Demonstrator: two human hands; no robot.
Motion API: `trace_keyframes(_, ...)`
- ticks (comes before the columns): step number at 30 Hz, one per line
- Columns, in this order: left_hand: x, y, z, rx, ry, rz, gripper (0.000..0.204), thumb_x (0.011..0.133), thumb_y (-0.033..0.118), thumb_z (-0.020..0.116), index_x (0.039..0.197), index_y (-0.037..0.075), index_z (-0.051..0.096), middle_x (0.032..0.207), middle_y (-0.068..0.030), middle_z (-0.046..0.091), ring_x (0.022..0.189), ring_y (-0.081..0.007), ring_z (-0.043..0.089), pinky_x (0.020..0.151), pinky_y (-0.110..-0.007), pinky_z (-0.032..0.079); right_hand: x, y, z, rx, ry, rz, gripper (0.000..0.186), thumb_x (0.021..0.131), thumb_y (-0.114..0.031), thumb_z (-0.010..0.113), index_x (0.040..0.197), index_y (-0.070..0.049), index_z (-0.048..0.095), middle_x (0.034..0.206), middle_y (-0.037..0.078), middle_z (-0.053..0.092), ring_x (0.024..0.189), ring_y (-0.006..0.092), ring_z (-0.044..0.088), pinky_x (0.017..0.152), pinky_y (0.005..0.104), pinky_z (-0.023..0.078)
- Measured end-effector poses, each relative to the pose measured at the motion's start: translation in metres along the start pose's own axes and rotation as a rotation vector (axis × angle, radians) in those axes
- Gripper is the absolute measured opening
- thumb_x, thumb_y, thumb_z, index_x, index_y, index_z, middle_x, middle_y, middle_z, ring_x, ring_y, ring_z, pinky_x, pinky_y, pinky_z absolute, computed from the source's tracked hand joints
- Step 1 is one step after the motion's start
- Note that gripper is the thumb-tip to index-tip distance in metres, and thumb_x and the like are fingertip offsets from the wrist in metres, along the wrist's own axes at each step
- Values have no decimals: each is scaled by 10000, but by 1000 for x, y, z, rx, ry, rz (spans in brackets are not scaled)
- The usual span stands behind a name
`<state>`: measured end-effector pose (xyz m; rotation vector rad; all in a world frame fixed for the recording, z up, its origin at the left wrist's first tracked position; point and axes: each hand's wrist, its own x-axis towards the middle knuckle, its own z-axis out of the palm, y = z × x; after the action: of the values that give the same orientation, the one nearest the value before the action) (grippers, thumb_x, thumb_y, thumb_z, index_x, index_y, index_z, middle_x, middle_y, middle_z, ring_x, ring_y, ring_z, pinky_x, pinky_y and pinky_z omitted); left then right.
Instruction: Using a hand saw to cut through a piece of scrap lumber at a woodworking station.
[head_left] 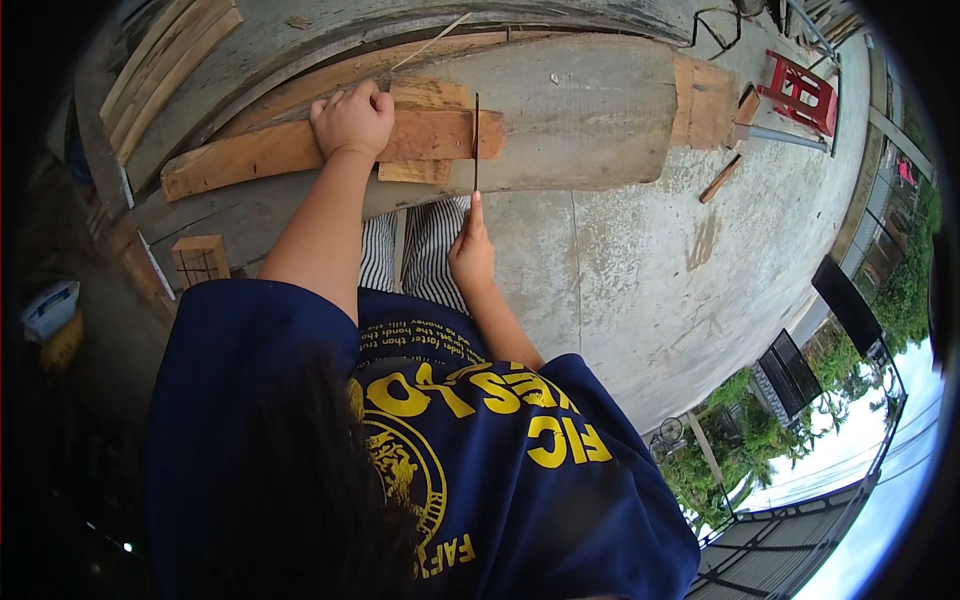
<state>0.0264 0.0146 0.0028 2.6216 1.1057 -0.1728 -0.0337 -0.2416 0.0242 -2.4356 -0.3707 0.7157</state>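
My left hand [352,122] grips a long reddish plank [240,160], fingers curled over its top, with a shorter wooden piece [412,172] beneath it. Both rest on a wide, weathered grey board [590,110]. My right hand [472,250] holds a thin saw [477,140] from below, index finger stretched upward toward the blade, which lies across the plank near its right end. The saw's handle is mostly hidden by the hand.
Wood strips [170,70] lie at upper left, a wooden block [200,258] at left. At right are a pale board end [705,100], a red plastic stool [812,88] and a loose stick [720,180] on the concrete floor [660,290].
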Motion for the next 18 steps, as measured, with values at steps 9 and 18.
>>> trace_keyframes(9,0,3,-1,24,-38,-22,257,821,318,451,782,168,655,773,-47,674,824,-200,614,849,-353,361,49,-56,-11,79,42,106,730,852,-2,463,1468,-175,110,925,259,591,730,404,596,627,469,482)
trace_keyframes(18,3,6,-8,24,-61,-37,264,826,320,445,798,164,656,778,-63,674,815,-217,619,851,-360,364,-10,-25,-22,78,2,52,641,908,-61,431,1458,-225,146,839,287,606,732,465,584,608,503,460)
